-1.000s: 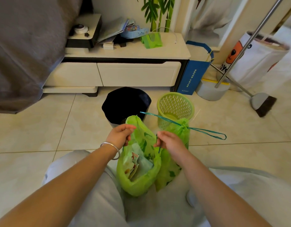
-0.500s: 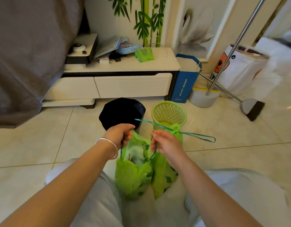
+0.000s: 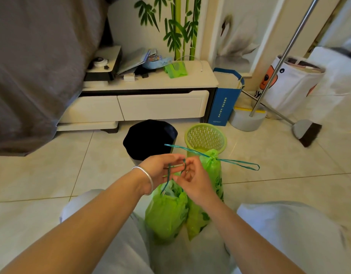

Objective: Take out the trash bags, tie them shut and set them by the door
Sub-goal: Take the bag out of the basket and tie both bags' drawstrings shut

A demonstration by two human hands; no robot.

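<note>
Green drawstring [image 3: 169,176] is pinched between both hands, left [image 3: 160,171] and right [image 3: 192,180], above the open trash bag [image 3: 166,212]. Just right of that bag leans the tied bag [image 3: 211,175]; black bin [image 3: 148,139] and mesh basket [image 3: 205,137] stand beyond it, bare floor tile [image 3: 269,175] to the right.

hidden: drawstring [image 3: 167,177] ends inside both grips | cut off: broom handle [image 3: 285,50] top

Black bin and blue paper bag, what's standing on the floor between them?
In the head view, the green mesh wastebasket stands between the black bin and the blue paper bag.
</note>
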